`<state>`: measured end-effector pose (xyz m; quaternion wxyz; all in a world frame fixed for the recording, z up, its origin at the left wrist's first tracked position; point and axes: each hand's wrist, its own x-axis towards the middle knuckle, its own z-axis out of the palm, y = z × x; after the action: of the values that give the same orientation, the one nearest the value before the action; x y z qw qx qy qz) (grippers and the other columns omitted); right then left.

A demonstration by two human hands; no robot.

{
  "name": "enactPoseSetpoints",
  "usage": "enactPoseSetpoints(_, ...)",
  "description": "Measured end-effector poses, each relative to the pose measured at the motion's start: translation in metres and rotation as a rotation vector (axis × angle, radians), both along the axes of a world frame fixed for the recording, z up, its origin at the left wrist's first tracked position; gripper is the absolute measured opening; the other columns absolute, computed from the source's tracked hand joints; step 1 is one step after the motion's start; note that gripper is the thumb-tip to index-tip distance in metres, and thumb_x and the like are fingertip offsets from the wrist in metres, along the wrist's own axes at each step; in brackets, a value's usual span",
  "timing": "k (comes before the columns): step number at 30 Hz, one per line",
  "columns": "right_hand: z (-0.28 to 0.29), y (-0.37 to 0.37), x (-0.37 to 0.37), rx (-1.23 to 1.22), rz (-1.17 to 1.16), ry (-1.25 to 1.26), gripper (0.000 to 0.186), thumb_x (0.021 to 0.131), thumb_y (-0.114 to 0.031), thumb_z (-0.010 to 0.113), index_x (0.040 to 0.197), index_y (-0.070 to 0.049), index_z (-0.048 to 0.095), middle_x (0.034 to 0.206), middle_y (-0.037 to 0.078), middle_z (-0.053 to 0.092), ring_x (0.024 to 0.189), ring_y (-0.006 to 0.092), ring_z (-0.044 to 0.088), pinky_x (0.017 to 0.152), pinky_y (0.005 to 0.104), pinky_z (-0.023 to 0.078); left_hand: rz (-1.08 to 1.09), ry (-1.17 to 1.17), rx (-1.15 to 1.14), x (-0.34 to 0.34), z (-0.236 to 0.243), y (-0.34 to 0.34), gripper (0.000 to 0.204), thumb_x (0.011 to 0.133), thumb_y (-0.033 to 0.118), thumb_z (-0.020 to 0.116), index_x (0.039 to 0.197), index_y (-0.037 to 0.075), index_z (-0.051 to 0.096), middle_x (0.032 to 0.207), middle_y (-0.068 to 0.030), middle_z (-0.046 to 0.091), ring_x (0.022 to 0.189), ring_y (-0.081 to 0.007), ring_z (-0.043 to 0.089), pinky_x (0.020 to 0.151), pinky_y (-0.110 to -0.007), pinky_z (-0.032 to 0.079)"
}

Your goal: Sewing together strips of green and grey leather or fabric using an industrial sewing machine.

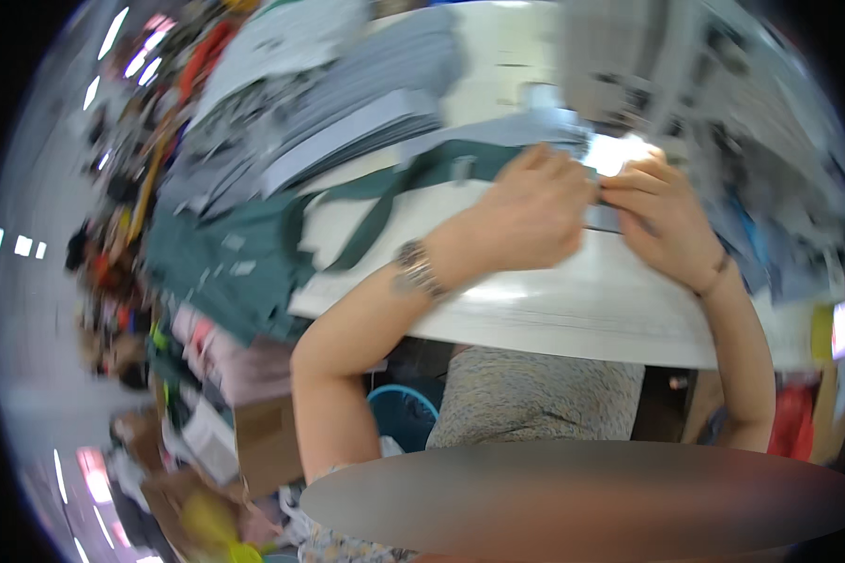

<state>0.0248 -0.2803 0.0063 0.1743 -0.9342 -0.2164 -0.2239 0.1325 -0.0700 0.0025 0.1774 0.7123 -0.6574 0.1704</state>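
Bright overall. Strip lights (114, 33) glow on the left; a white glare (617, 153) washes out detail just beyond the hands (662, 223), and the bench (554, 317) shines. Blur softens the hands; straight edges bend, corners fall black.

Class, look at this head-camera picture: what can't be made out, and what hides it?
All in the head view:
Left hand's fingertips: hidden behind its own knuckles.
Details just behind the right hand: washed out by white glare.
Small white marks on the dark green cloth garment: blurred.
Right side of the round blue plastic bin: behind the speckled cloth over the lap.
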Motion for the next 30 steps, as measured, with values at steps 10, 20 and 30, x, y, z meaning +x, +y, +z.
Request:
enactPoseSetpoints(10,0.01,0.005,-0.003,0.015,0.006,0.073,0.02,0.076,0.0,0.066,0.095,0.002,0.072,0.109,0.01,0.071,0.106,0.0288,0.064,0.097,0.0415,0.044,-0.029,-0.072,-0.22,0.029,0.015,0.056,0.017,0.077,0.014,0.072,0.092,0.008,0.067,0.093,-0.0086,0.067,0.09,-0.0283,0.065,0.084,-0.041,0.053)
enactPoseSetpoints(20,0.019,0.006,-0.002,0.053,0.014,0.059,0.015,0.074,0.003,0.067,0.089,0.003,0.071,0.103,0.011,0.072,0.099,0.0297,0.066,0.084,0.0393,0.051,1.509,0.216,-0.358,0.201,0.039,0.251,0.03,0.083,0.037,0.07,0.089,0.009,0.078,0.083,-0.0155,0.074,0.086,-0.0362,0.072,0.079,-0.044,0.056)
enactPoseSetpoints(30,0.018,0.005,-0.002,0.077,0.018,0.07,0.015,0.075,0.002,0.067,0.09,0.002,0.072,0.103,0.01,0.072,0.099,0.029,0.065,0.08,0.0379,0.051,1.516,0.316,-0.411,0.206,0.03,0.279,0.022,0.081,0.028,0.071,0.086,0.008,0.08,0.092,-0.0183,0.075,0.088,-0.0382,0.071,0.081,-0.046,0.056)
